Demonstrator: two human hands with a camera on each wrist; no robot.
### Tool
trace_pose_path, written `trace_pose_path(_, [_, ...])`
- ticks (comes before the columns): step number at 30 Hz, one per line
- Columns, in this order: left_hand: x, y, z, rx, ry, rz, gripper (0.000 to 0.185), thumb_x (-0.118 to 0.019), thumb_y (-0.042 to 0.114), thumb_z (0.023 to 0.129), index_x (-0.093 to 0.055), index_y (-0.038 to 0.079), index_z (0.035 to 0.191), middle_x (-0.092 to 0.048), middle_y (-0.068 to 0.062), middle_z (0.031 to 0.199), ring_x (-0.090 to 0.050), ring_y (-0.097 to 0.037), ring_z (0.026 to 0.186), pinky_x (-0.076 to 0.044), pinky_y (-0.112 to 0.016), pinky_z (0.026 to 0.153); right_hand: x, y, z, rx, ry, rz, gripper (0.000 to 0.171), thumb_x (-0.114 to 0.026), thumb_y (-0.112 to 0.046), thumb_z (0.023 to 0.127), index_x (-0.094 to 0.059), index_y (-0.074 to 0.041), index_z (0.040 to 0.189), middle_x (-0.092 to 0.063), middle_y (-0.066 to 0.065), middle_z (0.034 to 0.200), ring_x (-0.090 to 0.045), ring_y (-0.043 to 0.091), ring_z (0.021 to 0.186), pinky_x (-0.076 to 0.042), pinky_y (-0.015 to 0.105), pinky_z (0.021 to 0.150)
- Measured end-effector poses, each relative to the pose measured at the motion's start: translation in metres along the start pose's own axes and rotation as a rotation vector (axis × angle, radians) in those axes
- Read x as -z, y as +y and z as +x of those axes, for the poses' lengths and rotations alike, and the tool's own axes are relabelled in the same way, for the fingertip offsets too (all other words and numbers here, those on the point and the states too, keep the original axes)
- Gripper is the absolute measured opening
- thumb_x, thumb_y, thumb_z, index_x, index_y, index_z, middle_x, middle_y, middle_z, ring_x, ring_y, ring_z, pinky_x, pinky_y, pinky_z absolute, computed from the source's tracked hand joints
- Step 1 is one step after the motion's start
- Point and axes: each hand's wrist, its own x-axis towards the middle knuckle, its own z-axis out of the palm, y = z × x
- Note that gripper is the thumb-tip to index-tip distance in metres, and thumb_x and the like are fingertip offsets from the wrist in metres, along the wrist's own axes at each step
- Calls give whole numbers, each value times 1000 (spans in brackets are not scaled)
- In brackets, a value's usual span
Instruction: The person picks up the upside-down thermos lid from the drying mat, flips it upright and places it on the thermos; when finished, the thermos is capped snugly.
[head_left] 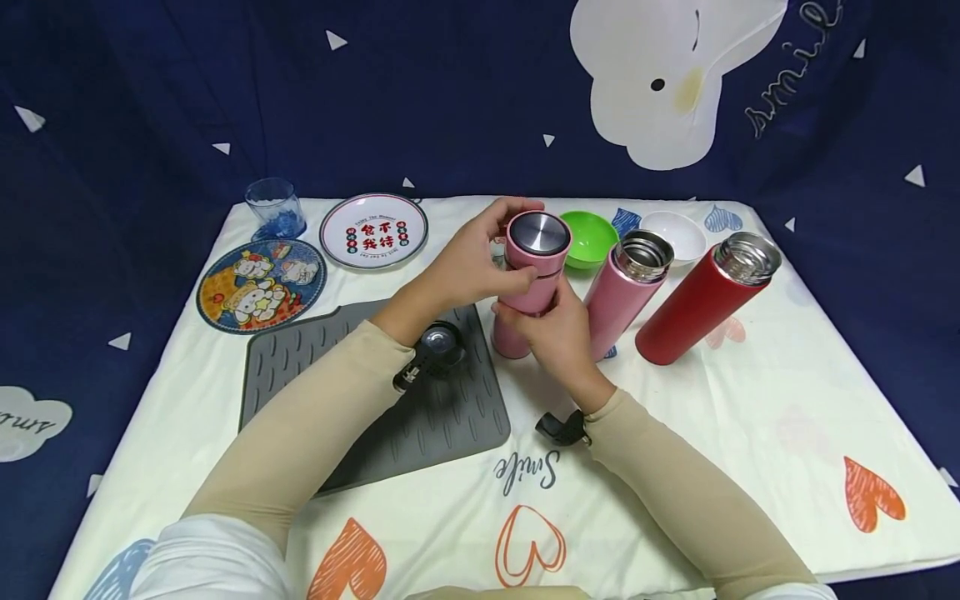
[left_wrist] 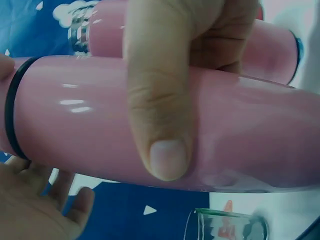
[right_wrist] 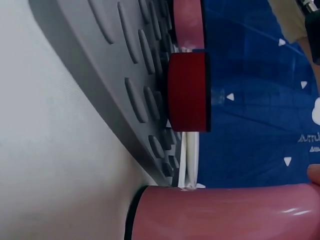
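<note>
Left to right, we log: ribbed grey silicone mat point(head_left: 420, 408); left hand point(head_left: 468, 267) curled round the lid end of a glossy pink steel flask point(head_left: 534, 271) (held above the mat's edge); right hand point(head_left: 558, 333) gripping its base; open smooth pink flask point(head_left: 626, 287); matte red flask point(head_left: 701, 304).

head: high, looking down | wrists: very close | shared: pink flask point(head_left: 534, 271)

Table point(head_left: 750, 433) wore a heart-print cloth | grey ribbed mat point(head_left: 420, 417), two plates, glass, green and white bowls, two open flasks stood on it.
</note>
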Motion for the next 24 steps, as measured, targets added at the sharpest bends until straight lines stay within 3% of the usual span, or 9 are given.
trace_pose_path(8, [0,1,2,-43,1,-21,77,-82,12,72,-43,0,137,-51,-9,131,-50,-15,113,-40,-31,98,0,0,0,-2,3,-8,58,-83,-8,78,-55,-1,128,-65,14,118,-62,23,104,-49,37,92])
trace_pose_path(12, [0,2,2,-31,-1,25,81,-86,17,70,-42,1,136,-51,-7,129,-49,-13,113,-40,-30,97,0,0,0,10,6,-8,58,-83,-7,78,-54,0,127,-64,14,119,-62,22,105,-48,36,93])
trace_pose_path(19, [5,4,4,15,-16,15,82,-87,16,70,-40,2,136,-50,-6,127,-50,-14,111,-41,-29,95,-1,1,2,25,-4,3,59,-82,-8,78,-53,-1,129,-64,13,119,-62,22,105,-49,37,93])
trace_pose_path(24, [0,2,1,-15,12,-29,81,-84,12,73,-38,0,139,-52,-8,130,-51,-15,115,-40,-29,98,-1,2,1,18,2,7,61,-82,-6,78,-51,0,130,-63,14,121,-61,24,107,-48,37,94])
